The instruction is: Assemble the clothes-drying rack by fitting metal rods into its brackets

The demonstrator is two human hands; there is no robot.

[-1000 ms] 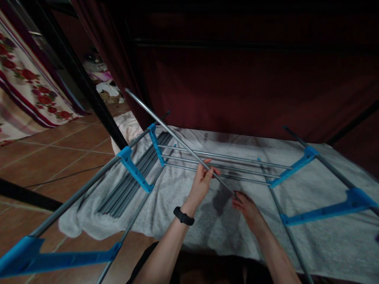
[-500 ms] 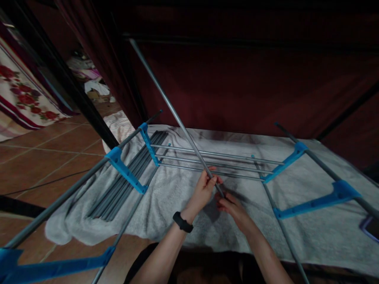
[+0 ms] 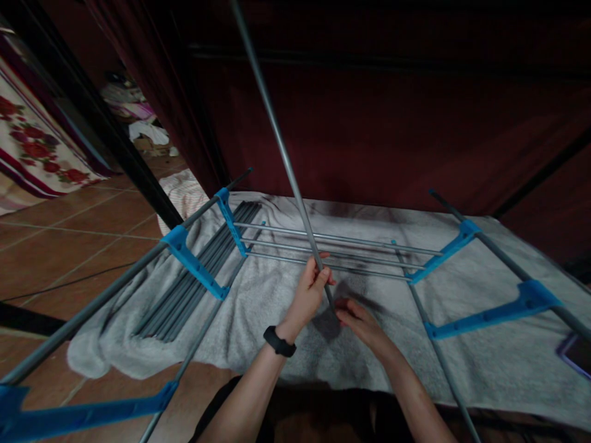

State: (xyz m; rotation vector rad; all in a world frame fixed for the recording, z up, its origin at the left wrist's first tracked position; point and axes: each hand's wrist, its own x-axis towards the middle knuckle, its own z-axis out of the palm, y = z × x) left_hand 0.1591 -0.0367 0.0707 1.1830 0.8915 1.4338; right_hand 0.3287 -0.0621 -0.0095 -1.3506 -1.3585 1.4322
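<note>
Head view: loose grey rod [image 3: 284, 154] slants up over the blanket [image 3: 277, 314], top end out of frame. Left hand [image 3: 313, 286] is closed round it near the low end. Right hand [image 3: 355, 317] sits just beside the left, not touching it, fingertips at the rod's low tip; can't tell if they pinch or only touch.

Why, my read: left grip carries the weight, right steadies the tip. Holding that low probably makes the long end want to tip. Blue brackets [image 3: 446, 253] sit on the side tubes [image 3: 503, 255], likely as spacers; crossbars [image 3: 360, 240] span between the far pair. Spare rods [image 3: 178, 301] lie side by side at left, presumably to stop rolling.

Containers: only a possible carton in the background pile [image 3: 138, 111]; too dim to tell contents.
</note>
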